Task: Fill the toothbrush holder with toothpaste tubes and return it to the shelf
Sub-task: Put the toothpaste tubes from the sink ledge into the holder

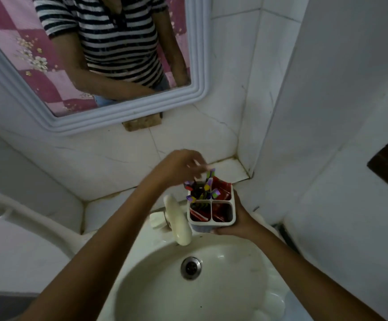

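Head view: toothbrush holder (211,222), white, four compartments, sits above the sink (211,286) rim, just at 3 o'clock of the tap (178,222). Red toothpaste tubes (222,189) fill three compartments; toothbrushes (202,188) occupy the far-left one. Right hand (239,222) is wrapped around the holder's near-right side. Left hand (181,164), blurred, hovers at the brush tops; grip cannot be determined. Mirror (91,66) hangs at 11 o'clock.

Dim, soft — wide-angle edge warp
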Demonstrator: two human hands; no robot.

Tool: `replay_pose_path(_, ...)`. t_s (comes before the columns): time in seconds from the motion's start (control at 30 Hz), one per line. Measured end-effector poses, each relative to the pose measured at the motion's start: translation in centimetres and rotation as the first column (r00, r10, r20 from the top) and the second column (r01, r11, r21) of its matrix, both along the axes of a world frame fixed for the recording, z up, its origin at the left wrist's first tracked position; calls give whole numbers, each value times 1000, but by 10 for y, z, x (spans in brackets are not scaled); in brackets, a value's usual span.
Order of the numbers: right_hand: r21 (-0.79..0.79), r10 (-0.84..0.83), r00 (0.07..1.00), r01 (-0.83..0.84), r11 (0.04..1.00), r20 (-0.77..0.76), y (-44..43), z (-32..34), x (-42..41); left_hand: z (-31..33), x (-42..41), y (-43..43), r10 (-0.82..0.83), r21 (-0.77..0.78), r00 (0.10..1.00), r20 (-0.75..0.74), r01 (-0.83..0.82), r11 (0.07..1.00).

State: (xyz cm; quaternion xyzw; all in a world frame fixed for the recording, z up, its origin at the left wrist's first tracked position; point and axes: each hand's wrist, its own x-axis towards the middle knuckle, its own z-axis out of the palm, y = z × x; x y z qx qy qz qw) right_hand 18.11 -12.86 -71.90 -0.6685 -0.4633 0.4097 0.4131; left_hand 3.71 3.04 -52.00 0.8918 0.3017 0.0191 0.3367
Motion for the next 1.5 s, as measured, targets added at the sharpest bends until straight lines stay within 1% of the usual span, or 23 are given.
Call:
replay_pose_path(0.07, 44, -34, 999, 34, 998, -19, -1, -3, 0, -13, -19, 31, 170, 12, 980, 101, -173, 985)
replay_pose_path(0.1, 37, -38, 999, 38, 999, -9, 0, -5, -1, -28, -27, 47, 238, 93, 966, 97, -247, 965)
replay_pose_path(0.17, 46, -51, 999, 51, 998, -9, 2, -4, -3, -65, -40, 72, 319, 277, 948, -24, -300, 913)
replay_pose_path(0.23, 91, -65, 998, 66, 994, -8, 3, -11, -2, -103, -48, 85, 299, 315, 928, -221, -222, 923)
replay_pose_path(0.3, 86, -67, 998, 66, 994, 4, 2, -13, -2, -132, -52, 89, 195, 325, 906, -376, -68, 943)
replay_pose_path(0.4, 84, -70, 996, 66, 994, 52, 3, -21, 2, -154, -48, 92, 174, 399, 895, -410, 4, 917)
replay_pose_path(0.47, 48, -49, 999, 49, 998, -4, 3, -21, 3, -158, -40, 93, 187, 447, 888, -420, 23, 894)
replay_pose_path(0.57, -26, 37, 998, -38, 999, -41, 4, -14, 2, -160, -35, 92, 180, 433, 862, -473, 49, 900)
replay_pose_path(0.63, 32, -23, 1000, 23, 999, 2, 3, -14, 1, -156, -38, 89, 194, 421, 856, -479, 30, 906)
replay_pose_path(0.7, 68, -64, 998, 62, 996, 29, 3, -15, 0, -137, -43, 82, 233, 401, 879, -417, -53, 915)
replay_pose_path(0.73, 84, -54, 996, 48, 995, 65, 3, -16, 0, -123, -45, 78, 265, 383, 901, -344, -123, 916)
replay_pose_path(0.8, 81, -20, 996, 13, 997, 86, 2, -11, 0, -88, -49, 67, 340, 326, 932, -129, -284, 902)
replay_pose_path(0.87, 68, -15, 997, 9, 998, 80, 2, -7, -1, -51, -50, 49, 366, 196, 921, 130, -386, 901)
replay_pose_path(0.93, 94, -42, 994, 33, 995, 99, 2, -11, -2, -14, -46, 21, 348, 5, 858, 377, -378, 926)
replay_pose_path(0.97, 95, -52, 997, 46, 994, 63, 2, -10, -1, 3, -43, 5, 327, -66, 830, 452, -335, 940)
replay_pose_path(1.03, 73, -26, 1000, 27, 997, -18, 2, -7, -2, 27, -35, -23, 266, -162, 828, 494, -212, 964)
replay_pose_path(1.1, 43, 22, 1000, -21, 999, -22, 3, -2, -3, 34, -25, -43, 180, -208, 877, 446, -94, 974)
replay_pose_path(1.13, 58, 5, 1000, -3, 998, -22, 3, -3, -3, 31, -20, -50, 127, -191, 902, 413, -50, 980)
replay_pose_path(1.2, 107, -25, 1000, 26, 994, -11, 4, -1, -3, 19, -10, -59, 9, -47, 957, 291, 5, 999)
replay_pose_path(1.27, 125, -41, 998, 46, 991, -43, 5, 0, -5, 6, -2, -66, -71, 179, 994, 80, 56, 982)
replay_pose_path(1.3, 124, -40, 998, 47, 991, -54, 5, 4, -6, -2, 1, -68, -97, 270, 995, 3, 92, 958)
replay_pose_path(1.37, 146, -50, 999, 51, 988, -11, 5, 6, -6, -16, 5, -70, -144, 372, 987, -73, 161, 914)
replay_pose_path(1.5, 175, -86, 996, 87, 981, -12, 2, 7, -9, -21, -1, -67, -164, 391, 981, -107, 193, 900)
